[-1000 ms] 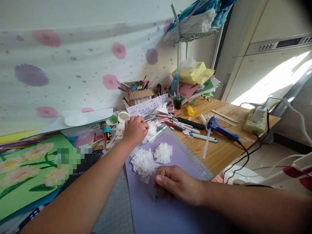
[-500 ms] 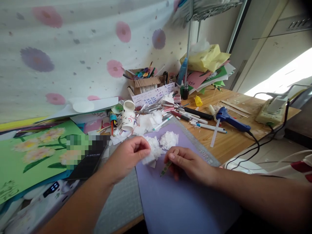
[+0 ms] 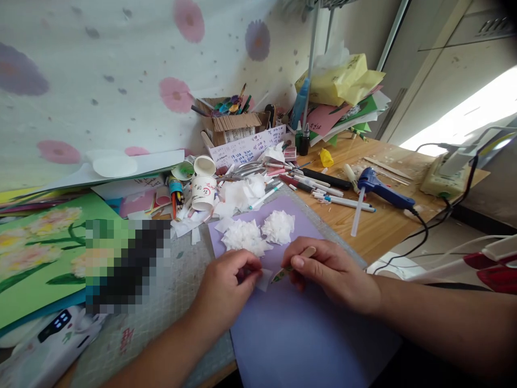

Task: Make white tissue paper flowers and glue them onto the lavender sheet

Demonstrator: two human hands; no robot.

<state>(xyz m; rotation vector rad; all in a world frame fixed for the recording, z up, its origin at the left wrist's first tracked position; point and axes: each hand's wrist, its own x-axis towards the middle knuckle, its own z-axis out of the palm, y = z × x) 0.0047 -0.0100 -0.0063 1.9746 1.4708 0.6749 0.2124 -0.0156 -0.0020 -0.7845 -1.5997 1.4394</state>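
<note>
My left hand (image 3: pixel 234 280) is closed in a pinch on a small white paper piece (image 3: pixel 264 280), thin and slightly see-through. In my right hand (image 3: pixel 323 269) is a flat wooden craft stick (image 3: pixel 278 276) with green marks, its lower tip close beside the paper piece. Whether the two touch I cannot tell. Just beyond the hands, two ruffled white paper flowers, a left one (image 3: pixel 242 237) and a right one (image 3: pixel 278 227), lie on a purple sheet (image 3: pixel 299 334).
A grey cutting mat (image 3: pixel 169 302) lies beneath the sheet. Paper cups (image 3: pixel 203 193), white scraps (image 3: pixel 242 194) and pens crowd the back. At right rest a blue glue gun (image 3: pixel 385 191) with a cord and a power strip (image 3: pixel 444 175). A green flower picture (image 3: pixel 52 242) lies left.
My left hand has drawn back from the left paper flower towards me, and a small white paper piece now shows in its fingers. The stick in my right hand is now beside that piece.
</note>
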